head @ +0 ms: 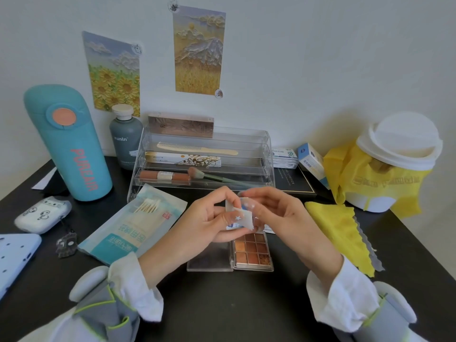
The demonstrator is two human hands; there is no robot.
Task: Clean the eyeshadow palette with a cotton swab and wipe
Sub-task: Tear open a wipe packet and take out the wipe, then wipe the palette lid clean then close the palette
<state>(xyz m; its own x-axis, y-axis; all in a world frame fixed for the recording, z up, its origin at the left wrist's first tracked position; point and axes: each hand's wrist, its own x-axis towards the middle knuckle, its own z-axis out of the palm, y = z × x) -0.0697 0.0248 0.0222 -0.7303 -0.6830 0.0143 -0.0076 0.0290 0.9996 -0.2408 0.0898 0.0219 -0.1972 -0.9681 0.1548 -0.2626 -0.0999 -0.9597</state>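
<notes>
So the cotton swab pack (133,223) sat off to my left, a few swab tips poking out of its open far end, well apart from either hand. My left hand (207,218) pinched the near-left corner of a little wipe sachet (240,215), and my right hand (276,213) pinched its far edge, both hands about equally close. The open eyeshadow palette (251,253) lay right under them, just nearer me, long axis running near to far. Guessing tearing the sachet came next.
</notes>
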